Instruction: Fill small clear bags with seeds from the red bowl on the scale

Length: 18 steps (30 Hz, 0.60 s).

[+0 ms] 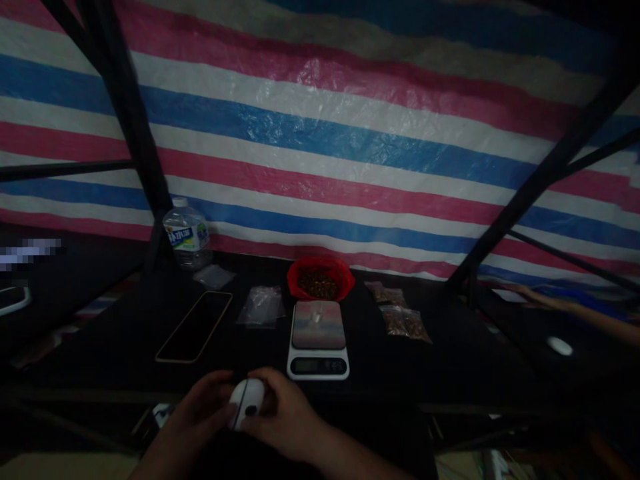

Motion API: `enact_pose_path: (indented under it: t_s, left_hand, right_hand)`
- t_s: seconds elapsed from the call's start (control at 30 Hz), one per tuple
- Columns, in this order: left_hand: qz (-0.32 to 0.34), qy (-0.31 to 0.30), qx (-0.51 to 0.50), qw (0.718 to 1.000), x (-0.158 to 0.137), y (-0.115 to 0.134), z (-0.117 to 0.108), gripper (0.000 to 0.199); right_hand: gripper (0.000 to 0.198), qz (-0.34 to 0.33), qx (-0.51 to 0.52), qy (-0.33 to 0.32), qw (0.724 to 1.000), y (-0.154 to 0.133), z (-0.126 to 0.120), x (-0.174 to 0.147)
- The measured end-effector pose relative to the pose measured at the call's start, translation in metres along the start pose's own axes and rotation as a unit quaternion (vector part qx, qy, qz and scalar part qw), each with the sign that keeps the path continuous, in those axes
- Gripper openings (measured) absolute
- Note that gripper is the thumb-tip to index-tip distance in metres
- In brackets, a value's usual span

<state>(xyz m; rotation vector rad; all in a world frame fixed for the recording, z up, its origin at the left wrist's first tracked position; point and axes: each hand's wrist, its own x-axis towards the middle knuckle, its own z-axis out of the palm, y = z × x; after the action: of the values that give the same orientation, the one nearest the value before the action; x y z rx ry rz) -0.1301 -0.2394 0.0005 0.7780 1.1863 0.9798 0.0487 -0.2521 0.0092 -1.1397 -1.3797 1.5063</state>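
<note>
Both my hands hold a small white rounded device (pixel 247 404), with a dark seam along it and a dark oval spot, in front of the table's near edge. The fingers of my left hand (pixel 203 407) close on its left side. My right hand (pixel 287 413) grips it from the right, thumb below and fingers above. Just beyond stands a white digital kitchen scale (pixel 319 340), with a small clear item (pixel 317 313) or a reflection on its plate. Behind the scale sits a red bowl (pixel 295 288) of small brown pieces (pixel 320 283).
Clear plastic bags (pixel 261 307) and a phone (pixel 196 327) lie left of the scale. A large bottle (pixel 186 233) stands behind them. Several filled bags (pixel 404 323) lie at the right. Another person's arm (pixel 575 307) reaches over the right-hand table, near a white oval object (pixel 560 346).
</note>
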Motion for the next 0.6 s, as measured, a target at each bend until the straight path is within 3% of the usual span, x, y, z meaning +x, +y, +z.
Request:
enact_pose_path:
  t_s: [0.1, 0.2, 0.3, 0.37, 0.43, 0.6]
  left_hand:
    - [-0.021, -0.013, 0.005, 1.000, -0.004, 0.001, 0.000, 0.047]
    - [-0.043, -0.063, -0.016, 0.997, -0.009, 0.002, -0.002, 0.041]
    - [-0.056, -0.081, -0.050, 0.994, -0.011, -0.002, -0.008, 0.042]
    - [-0.061, -0.071, -0.050, 0.994, -0.010, -0.008, -0.013, 0.044]
    - [-0.068, -0.056, -0.041, 0.995, -0.008, -0.015, -0.016, 0.045]
    - [-0.094, -0.053, -0.032, 0.994, -0.007, -0.025, -0.014, 0.047]
  right_hand:
    - [0.064, 0.013, 0.069, -0.038, 0.997, 0.007, 0.001, 0.000]
    - [0.071, 0.030, 0.086, -0.072, 0.993, 0.011, -0.001, 0.002]
    - [0.060, -0.027, -0.028, -0.022, 0.999, 0.008, -0.004, 0.000]
    - [0.043, -0.113, -0.139, 0.024, 0.984, 0.003, -0.005, -0.002]
    - [0.032, -0.172, -0.210, 0.026, 0.962, -0.002, -0.005, -0.005]
    - [0.024, -0.174, -0.323, -0.018, 0.930, -0.009, -0.008, -0.007]
